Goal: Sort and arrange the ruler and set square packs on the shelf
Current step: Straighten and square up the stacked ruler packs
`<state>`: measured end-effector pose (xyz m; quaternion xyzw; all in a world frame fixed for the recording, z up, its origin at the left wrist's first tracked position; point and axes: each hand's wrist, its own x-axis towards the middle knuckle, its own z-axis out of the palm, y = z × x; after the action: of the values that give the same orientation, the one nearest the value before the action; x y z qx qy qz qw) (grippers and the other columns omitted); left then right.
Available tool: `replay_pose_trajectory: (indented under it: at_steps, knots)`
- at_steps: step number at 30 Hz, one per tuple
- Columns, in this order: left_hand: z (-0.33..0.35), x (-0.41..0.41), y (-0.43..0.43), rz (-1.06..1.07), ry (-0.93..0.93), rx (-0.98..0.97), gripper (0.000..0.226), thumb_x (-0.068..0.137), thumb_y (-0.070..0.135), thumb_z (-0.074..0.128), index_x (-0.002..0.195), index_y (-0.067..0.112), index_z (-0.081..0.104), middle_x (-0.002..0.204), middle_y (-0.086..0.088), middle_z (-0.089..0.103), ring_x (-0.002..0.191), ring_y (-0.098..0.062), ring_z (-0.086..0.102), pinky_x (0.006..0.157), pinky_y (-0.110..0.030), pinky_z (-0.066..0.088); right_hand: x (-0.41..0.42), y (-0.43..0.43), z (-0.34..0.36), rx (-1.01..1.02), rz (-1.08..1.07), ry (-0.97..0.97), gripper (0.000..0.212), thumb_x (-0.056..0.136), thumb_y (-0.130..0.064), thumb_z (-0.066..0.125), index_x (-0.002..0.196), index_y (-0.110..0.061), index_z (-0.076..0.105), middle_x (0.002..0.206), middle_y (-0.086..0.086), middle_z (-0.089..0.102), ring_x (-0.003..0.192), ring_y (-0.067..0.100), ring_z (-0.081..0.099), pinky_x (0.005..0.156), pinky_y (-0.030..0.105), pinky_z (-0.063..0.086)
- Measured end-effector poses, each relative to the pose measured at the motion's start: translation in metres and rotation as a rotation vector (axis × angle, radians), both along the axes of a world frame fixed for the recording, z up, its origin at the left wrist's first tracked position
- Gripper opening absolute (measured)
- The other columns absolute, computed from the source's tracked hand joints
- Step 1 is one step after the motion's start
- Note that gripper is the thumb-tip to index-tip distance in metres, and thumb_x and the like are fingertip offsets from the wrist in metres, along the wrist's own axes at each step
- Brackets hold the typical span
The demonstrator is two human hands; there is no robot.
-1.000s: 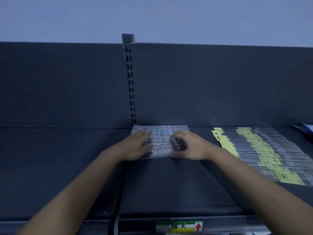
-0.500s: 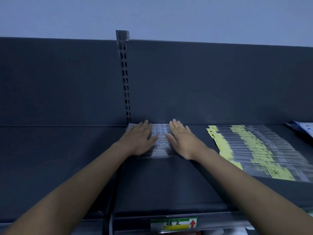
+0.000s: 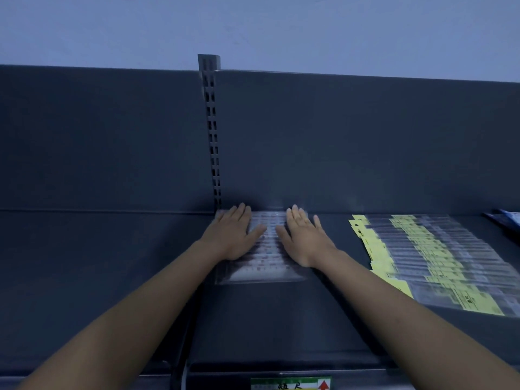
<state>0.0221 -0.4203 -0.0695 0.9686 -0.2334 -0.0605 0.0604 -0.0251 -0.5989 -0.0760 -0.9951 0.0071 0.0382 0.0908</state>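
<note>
We find both hands laid flat on one stack of clear packs (image 3: 268, 249) at the back left corner of the shelf (image 3: 281, 319). Its far edge meets the back panel (image 3: 337, 136) and its left edge lies just beside the slotted upright (image 3: 212, 136). The left hand (image 3: 232, 235) presses the stack's left half and the right hand (image 3: 304, 237) its right half. Fingers on both are straight, palms down, curled round nothing: pressure only, no grasp.

The stack looks squared, its edges parallel to the shelf's back edge. We judge this pile near placed, the hands seating or flattening it. Whether it holds rulers or set squares we cannot tell, as the print is blurred.

Outstanding: a row of yellow-carded packs (image 3: 422, 254) lies fanned and overlapping on the right part of the shelf, running from the back edge toward the front right, not squared. A blue item (image 3: 506, 220) shows at the back right corner, cut off. A shelf label (image 3: 289, 384) sits on the front edge. We judge the task part done, with the fanned row yet to gather.
</note>
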Motion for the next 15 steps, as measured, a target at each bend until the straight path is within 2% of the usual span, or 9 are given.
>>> replay_pose_trajectory:
  at_steps: [3, 8, 11, 15]
  knots:
    - [-0.008, 0.000, -0.001, -0.003, 0.046, 0.017, 0.081, 0.095, 0.066, 0.014, 0.154, 0.015, -0.008, 0.161, -0.003, -0.013, 0.149, -0.018, -0.008, 0.120, -0.039, -0.005, 0.001, 0.000, -0.004, -0.001, -0.012, 0.058, 0.070, 0.098, -0.053, 0.012, 0.150, -0.011, -0.011, 0.159, 0.004, -0.015, 0.146, 0.014, -0.014, 0.118, 0.041, -0.010]
    - [-0.011, 0.001, 0.004, -0.042, 0.010, 0.058, 0.085, 0.090, 0.072, 0.010, 0.153, 0.018, -0.009, 0.160, 0.000, -0.016, 0.148, -0.014, -0.011, 0.119, -0.038, -0.008, -0.003, -0.001, -0.005, -0.050, -0.003, 0.055, 0.072, 0.097, -0.056, 0.008, 0.149, -0.012, -0.015, 0.158, 0.003, -0.019, 0.145, 0.013, -0.019, 0.113, 0.043, -0.021]
    - [-0.006, 0.003, 0.002, -0.031, 0.006, 0.047, 0.082, 0.091, 0.070, 0.009, 0.153, 0.019, -0.009, 0.161, 0.001, -0.015, 0.148, -0.014, -0.011, 0.120, -0.039, -0.008, 0.000, 0.004, -0.001, -0.037, 0.004, 0.015, 0.070, 0.098, -0.053, 0.009, 0.149, -0.011, -0.014, 0.158, 0.003, -0.018, 0.145, 0.013, -0.018, 0.115, 0.043, -0.018]
    - [-0.010, -0.002, 0.001, -0.043, 0.060, 0.061, 0.083, 0.091, 0.070, 0.009, 0.153, 0.018, -0.011, 0.160, 0.000, -0.017, 0.148, -0.014, -0.012, 0.120, -0.040, -0.008, -0.004, 0.004, -0.005, -0.051, 0.028, 0.082, 0.072, 0.097, -0.056, 0.009, 0.149, -0.012, -0.015, 0.158, 0.002, -0.018, 0.145, 0.012, -0.017, 0.116, 0.043, -0.018]
